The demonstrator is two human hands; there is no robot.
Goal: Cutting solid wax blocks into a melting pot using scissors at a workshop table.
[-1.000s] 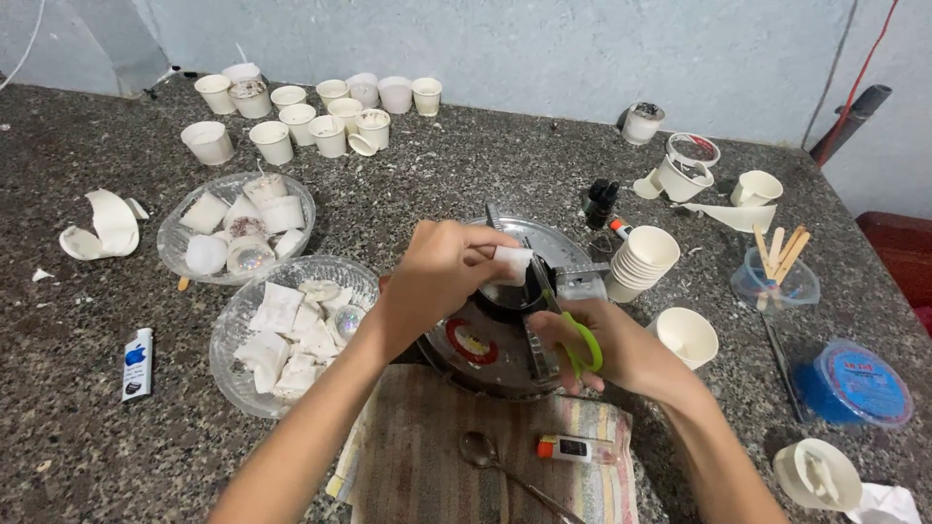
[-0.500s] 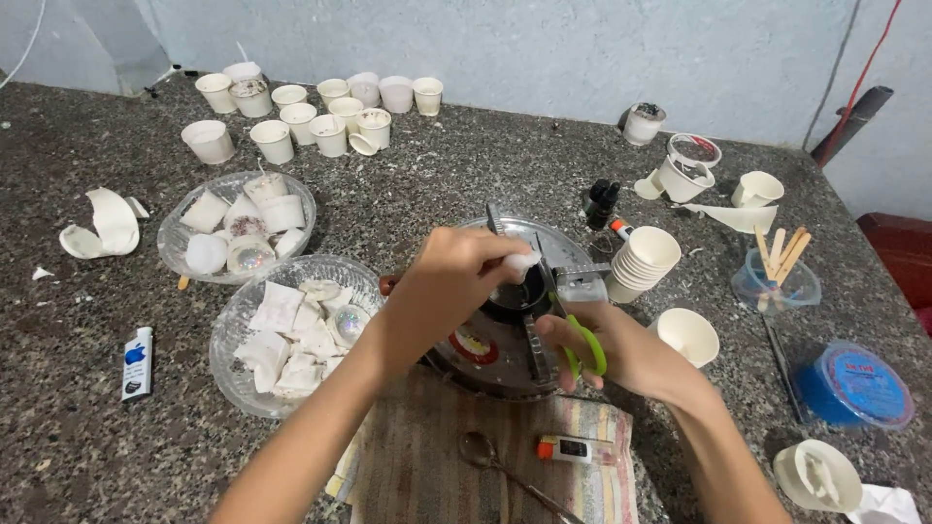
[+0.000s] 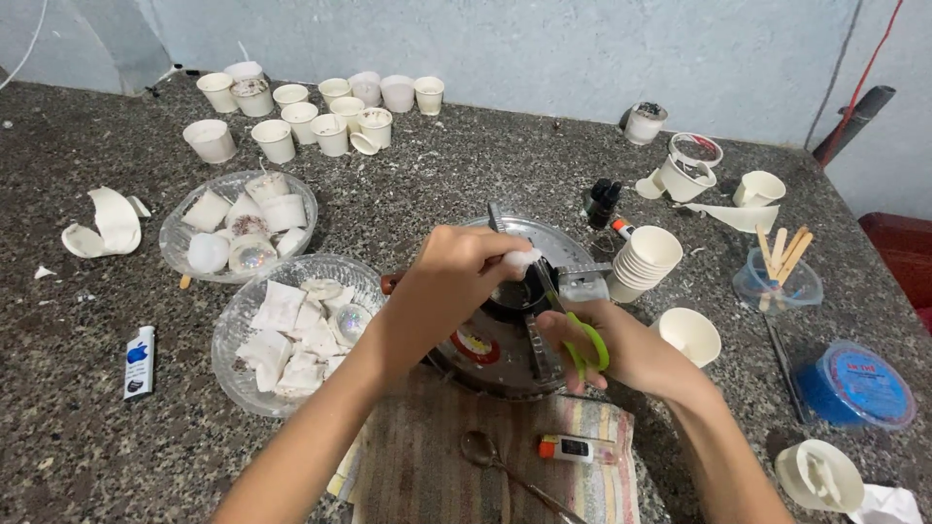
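My left hand (image 3: pixel 451 277) pinches a small white piece (image 3: pixel 519 258) over a round metal stove burner (image 3: pixel 505 335) at the middle of the counter. My right hand (image 3: pixel 607 349) grips green-handled scissors (image 3: pixel 578 335), whose blades point up to the white piece. Both hands hover above the burner's dark centre. Left of my forearm sits a clear bowl (image 3: pixel 243 335) of white cut pieces. A striped cloth (image 3: pixel 437 456) lies under the burner's near side.
Another clear bowl (image 3: pixel 180 243) holds white cups and pieces. Several paper cups (image 3: pixel 311 116) stand at the back. A cup stack (image 3: pixel 646 262), a single cup (image 3: pixel 691 335), a stick tub (image 3: pixel 777 277), a blue-lidded tub (image 3: pixel 854 383), a spoon (image 3: pixel 485 451) and lighters (image 3: pixel 139 359) lie around.
My left hand shifted slightly right and the scissors tilted closer to the white piece. Nothing else on the counter moved.
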